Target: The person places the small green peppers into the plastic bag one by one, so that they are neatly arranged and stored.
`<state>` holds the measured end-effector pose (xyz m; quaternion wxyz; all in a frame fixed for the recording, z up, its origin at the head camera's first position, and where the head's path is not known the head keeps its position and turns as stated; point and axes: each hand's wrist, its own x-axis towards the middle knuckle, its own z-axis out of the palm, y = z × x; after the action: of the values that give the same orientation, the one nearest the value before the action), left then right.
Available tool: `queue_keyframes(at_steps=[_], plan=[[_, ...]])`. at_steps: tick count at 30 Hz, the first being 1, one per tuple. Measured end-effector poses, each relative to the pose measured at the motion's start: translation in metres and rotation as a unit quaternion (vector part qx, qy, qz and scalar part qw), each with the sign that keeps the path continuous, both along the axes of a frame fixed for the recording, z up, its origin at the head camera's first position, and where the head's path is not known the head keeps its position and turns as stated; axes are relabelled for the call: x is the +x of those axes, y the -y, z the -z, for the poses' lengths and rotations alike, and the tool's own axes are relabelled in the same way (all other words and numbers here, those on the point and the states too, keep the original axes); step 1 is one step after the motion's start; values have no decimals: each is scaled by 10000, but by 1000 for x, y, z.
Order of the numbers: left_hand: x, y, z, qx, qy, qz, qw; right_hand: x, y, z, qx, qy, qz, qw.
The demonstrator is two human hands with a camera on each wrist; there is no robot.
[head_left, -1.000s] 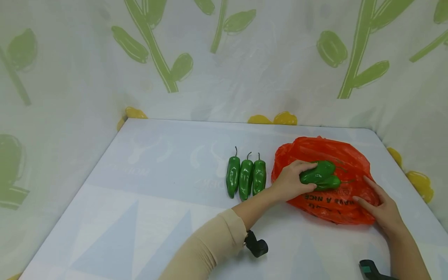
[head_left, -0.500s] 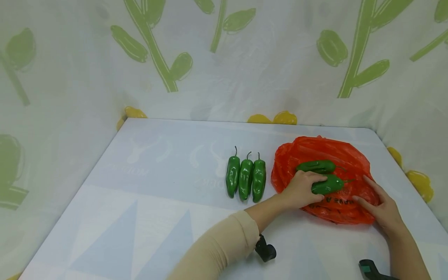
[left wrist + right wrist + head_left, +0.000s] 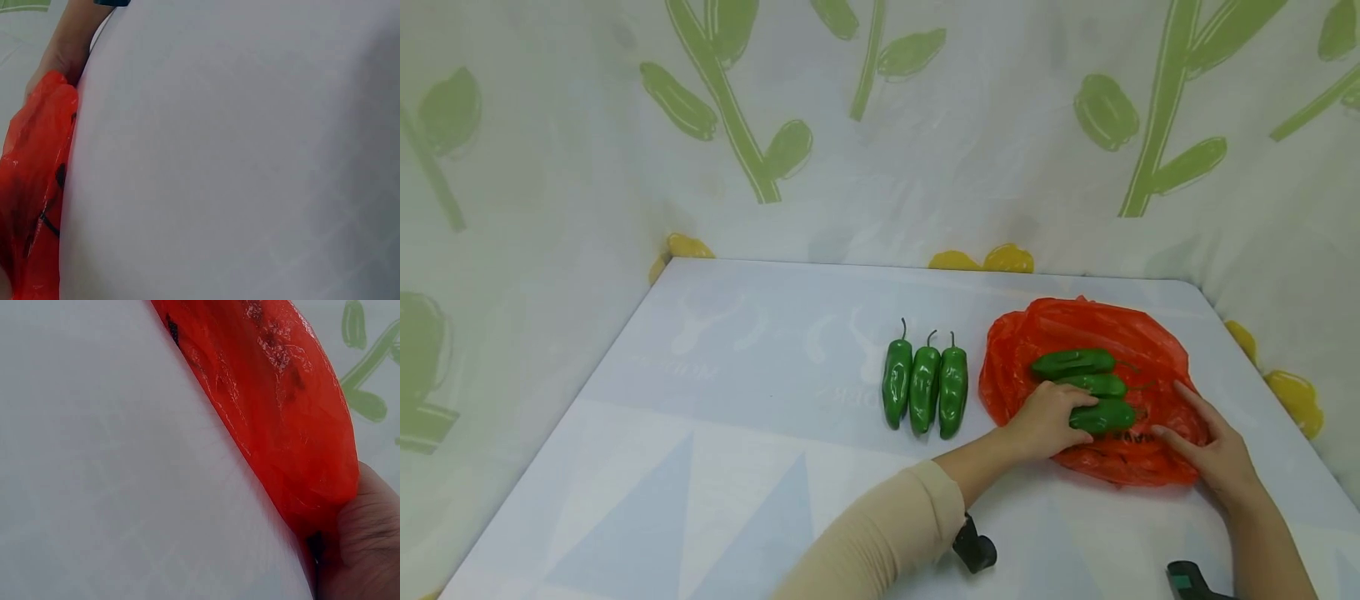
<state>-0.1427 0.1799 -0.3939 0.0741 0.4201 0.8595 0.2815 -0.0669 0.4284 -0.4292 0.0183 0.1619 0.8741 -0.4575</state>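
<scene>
In the head view, a red plastic bag (image 3: 1150, 333) lies flat on the table with several green peppers in a row on it: a far pepper (image 3: 1072, 363), a middle pepper (image 3: 1101, 384) and a near pepper (image 3: 1105, 416). My left hand (image 3: 1048, 421) pinches the near pepper between fingers and thumb at its blunt left end. At the bag's right edge rests my right hand (image 3: 1221, 454), thumb and forefinger straight and spread against the plastic; its other fingers are hidden. The right wrist view shows that hand's base against the bag (image 3: 294, 425).
Left of the bag, three more green peppers (image 3: 924, 387) lie side by side on the white table (image 3: 737, 467), stems pointing away. A wall with leaf prints (image 3: 970, 167) stands behind the table. Black wrist-worn devices (image 3: 974, 546) sit near both forearms.
My left hand has moved slightly right and toward me, from the grouped peppers to the near one. The peppers on the bag now lie spread apart in a row. My right hand stays put.
</scene>
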Motion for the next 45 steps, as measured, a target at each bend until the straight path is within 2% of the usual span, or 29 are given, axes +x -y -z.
queue_keyframes(at_steps=[3, 7, 12, 18, 21, 27, 33, 37, 45], plan=[[1, 0, 1, 29, 34, 0, 10000, 0, 0, 1, 23, 9, 13, 10000], [1, 1, 4, 340, 318, -131, 9988, 0, -1, 1, 43, -4, 11, 10000], [0, 3, 8, 723, 715, -423, 9939, -1, 0, 1, 38, -46, 1, 10000], [-1, 4, 6, 1009, 733, -437, 9912, -1, 0, 1, 57, 10, 26, 10000], [-1, 7, 3, 1270, 818, -437, 9876, -2, 0, 1, 71, 25, 24, 10000], [-3, 16, 0, 1730, 1243, -595, 9752, -2, -1, 2, 182, -26, -6, 9998], [-7, 27, 0, 1855, 1299, -681, 9716, -2, -1, 3, 62, -41, -23, 10000], [-10, 35, -1, 2036, 1406, -741, 9661, -2, -1, 2, 47, -96, 2, 9999], [-17, 50, -8, 2257, 1317, -856, 9615, -2, 0, 2, 101, -27, 25, 9999]])
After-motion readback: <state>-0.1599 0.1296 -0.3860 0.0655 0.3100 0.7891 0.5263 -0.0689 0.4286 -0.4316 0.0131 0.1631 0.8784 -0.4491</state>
